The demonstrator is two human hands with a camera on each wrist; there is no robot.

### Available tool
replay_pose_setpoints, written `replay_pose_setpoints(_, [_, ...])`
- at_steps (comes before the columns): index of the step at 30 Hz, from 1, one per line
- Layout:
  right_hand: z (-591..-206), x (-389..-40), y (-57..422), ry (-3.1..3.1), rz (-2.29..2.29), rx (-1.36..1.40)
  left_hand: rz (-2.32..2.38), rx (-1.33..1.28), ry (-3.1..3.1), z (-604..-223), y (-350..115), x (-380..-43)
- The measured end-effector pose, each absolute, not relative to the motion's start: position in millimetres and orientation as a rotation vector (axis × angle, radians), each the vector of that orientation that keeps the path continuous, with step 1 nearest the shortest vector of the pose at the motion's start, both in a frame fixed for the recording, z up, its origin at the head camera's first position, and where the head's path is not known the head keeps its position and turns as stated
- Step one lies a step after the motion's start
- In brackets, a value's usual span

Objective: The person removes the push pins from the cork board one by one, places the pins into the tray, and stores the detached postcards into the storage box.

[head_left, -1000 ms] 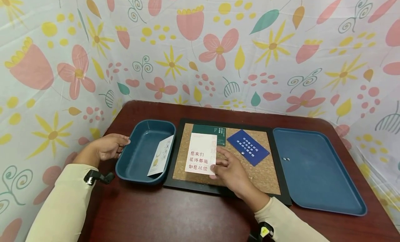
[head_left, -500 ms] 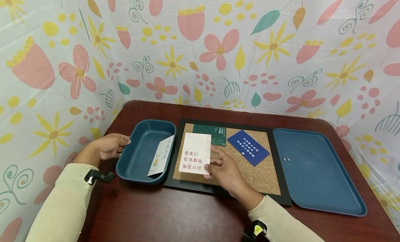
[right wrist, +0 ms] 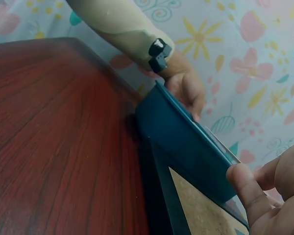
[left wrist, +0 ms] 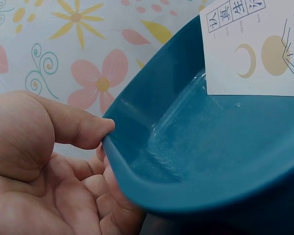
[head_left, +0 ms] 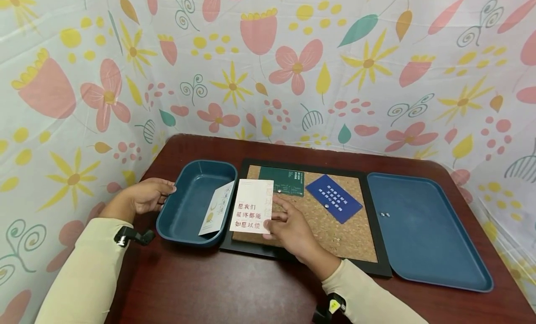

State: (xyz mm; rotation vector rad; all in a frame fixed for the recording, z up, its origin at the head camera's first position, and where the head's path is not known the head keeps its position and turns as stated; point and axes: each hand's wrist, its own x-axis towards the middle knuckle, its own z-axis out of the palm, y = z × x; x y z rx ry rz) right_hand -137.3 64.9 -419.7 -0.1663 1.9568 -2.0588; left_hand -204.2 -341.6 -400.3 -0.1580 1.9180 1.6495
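Over the left side of the corkboard (head_left: 320,233): white postcard (head_left: 251,196) with red Chinese print, and I can't tell if it touches the frame or floats just above.

Postcard's long axis: near to far, pretty much straight out from the person, far end leaning a touch right.

Postcard's facing: printed side up at the head camera, bold red lines down at the near end, reading right way up for the wearer.

Right of the two hands: right hand (head_left: 291,226) is pinching the card low on its right edge, thumb on the printed face.

Left of the two hands: left hand (head_left: 146,197) has the rim of the deep blue bin (left wrist: 181,147), thumb on top, fingers curled below.

Bin: just left of the corkboard, moon-print card (head_left: 216,210) propped inside against the right wall, its long axis also near to far, far end tipped right.

On the cork: dark green card (head_left: 289,176) lying lengthwise left to right; navy card (head_left: 333,198) slanted from far left to near right, pushpin (head_left: 326,206) at its near edge.

Right end of the desk (head_left: 222,287): shallow blue tray (head_left: 427,231), small shiny pins (head_left: 384,214) by its left side.
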Motion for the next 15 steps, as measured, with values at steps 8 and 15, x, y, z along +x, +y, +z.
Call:
replay_pose_setpoints(8, [-421,-137,56,1.957,-2.044,-0.139,1.653,-0.166,1.922,-400,-341,-204])
replay_pose_setpoints(15, [-420,-135,51,1.968,-2.02,-0.147,1.648,-0.171,1.925,-399,-342,-204])
